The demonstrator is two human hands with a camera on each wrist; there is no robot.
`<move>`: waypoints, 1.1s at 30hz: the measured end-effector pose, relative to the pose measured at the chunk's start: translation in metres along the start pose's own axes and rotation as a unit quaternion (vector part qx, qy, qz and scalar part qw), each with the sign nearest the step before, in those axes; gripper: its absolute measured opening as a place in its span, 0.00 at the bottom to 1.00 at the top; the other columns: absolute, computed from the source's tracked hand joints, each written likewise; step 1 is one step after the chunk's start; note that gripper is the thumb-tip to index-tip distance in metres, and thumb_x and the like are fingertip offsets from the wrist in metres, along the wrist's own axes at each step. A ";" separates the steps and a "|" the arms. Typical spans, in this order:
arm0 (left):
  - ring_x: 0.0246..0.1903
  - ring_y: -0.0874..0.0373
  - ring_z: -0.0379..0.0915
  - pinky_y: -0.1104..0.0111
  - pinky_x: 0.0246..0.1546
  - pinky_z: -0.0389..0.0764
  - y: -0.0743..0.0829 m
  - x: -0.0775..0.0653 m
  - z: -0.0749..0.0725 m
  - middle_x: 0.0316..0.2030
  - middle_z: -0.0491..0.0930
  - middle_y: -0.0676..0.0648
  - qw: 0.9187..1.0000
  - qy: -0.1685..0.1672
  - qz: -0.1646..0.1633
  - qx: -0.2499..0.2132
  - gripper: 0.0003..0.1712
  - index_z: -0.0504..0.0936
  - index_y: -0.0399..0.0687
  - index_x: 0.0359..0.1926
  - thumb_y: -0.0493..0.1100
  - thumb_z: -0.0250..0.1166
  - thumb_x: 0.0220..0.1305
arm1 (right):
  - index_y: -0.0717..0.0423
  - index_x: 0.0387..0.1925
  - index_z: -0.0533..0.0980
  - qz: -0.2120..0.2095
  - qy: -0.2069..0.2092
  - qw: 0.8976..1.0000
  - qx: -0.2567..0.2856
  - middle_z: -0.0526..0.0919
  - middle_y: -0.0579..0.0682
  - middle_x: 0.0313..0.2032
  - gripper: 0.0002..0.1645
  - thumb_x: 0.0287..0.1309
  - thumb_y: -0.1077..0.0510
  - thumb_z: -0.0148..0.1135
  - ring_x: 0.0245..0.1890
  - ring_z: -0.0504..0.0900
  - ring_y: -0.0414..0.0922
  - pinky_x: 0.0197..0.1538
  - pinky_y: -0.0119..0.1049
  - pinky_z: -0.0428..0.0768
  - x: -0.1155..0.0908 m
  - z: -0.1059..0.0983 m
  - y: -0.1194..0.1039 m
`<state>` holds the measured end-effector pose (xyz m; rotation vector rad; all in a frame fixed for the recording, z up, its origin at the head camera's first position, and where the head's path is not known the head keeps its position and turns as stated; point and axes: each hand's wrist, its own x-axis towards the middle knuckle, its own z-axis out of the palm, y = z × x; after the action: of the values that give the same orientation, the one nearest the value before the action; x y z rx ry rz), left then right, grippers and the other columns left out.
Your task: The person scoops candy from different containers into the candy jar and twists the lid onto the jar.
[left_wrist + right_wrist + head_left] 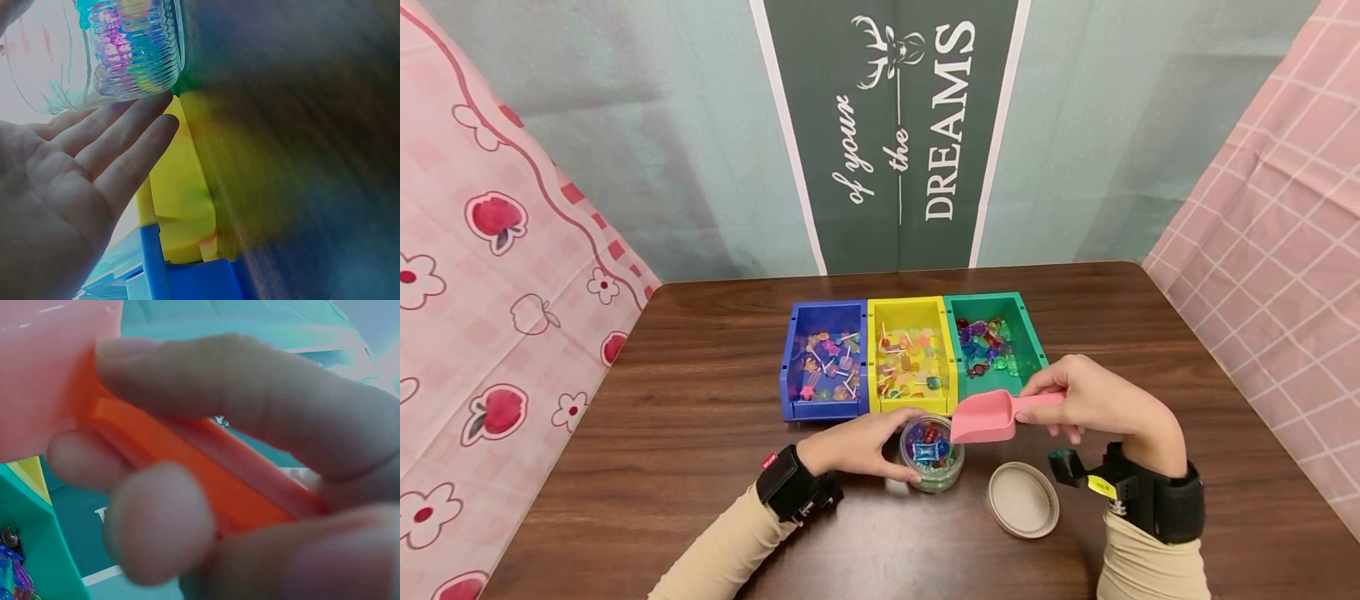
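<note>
A small clear jar stands on the table with colourful wrapped-candy-shaped pieces in it. My left hand holds the jar from its left side, between thumb and fingers; in the left wrist view the fingers reach along the ribbed glass. My right hand grips the handle of a pink scoop, whose front edge is at the jar's right rim. In the right wrist view thumb and fingers close round the scoop's handle. No pieces are visible in the scoop.
Behind the jar stand three joined bins: blue, yellow and green, each with small bright pieces inside. A round lid lies on the brown table right of the jar. Printed cloths surround the table.
</note>
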<state>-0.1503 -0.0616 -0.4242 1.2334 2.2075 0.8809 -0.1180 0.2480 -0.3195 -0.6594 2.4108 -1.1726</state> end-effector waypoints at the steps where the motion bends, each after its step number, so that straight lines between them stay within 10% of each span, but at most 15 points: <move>1: 0.55 0.65 0.67 0.61 0.60 0.73 0.000 0.000 0.000 0.59 0.72 0.48 1.000 0.000 -0.001 -0.001 0.45 0.58 0.48 0.67 0.62 0.64 0.54 | 0.61 0.31 0.82 0.002 0.002 1.000 0.005 0.77 0.53 0.12 0.12 0.53 0.55 0.66 0.07 0.71 0.39 0.11 0.33 0.76 -0.001 -0.001 0.001; 33: 0.58 0.63 0.65 0.62 0.61 0.72 0.000 0.000 0.001 0.60 0.71 0.48 1.000 0.005 -0.004 0.022 0.47 0.58 0.48 0.68 0.62 0.65 0.53 | 0.60 0.23 0.81 0.098 0.105 0.984 -0.105 0.76 0.47 0.12 0.14 0.58 0.54 0.61 0.09 0.75 0.43 0.15 0.30 0.73 -0.001 -0.011 0.014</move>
<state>-0.1499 -0.0608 -0.4248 1.2415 2.2492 0.8423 -0.1261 0.2626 -0.3240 -0.3612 2.7304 -0.9565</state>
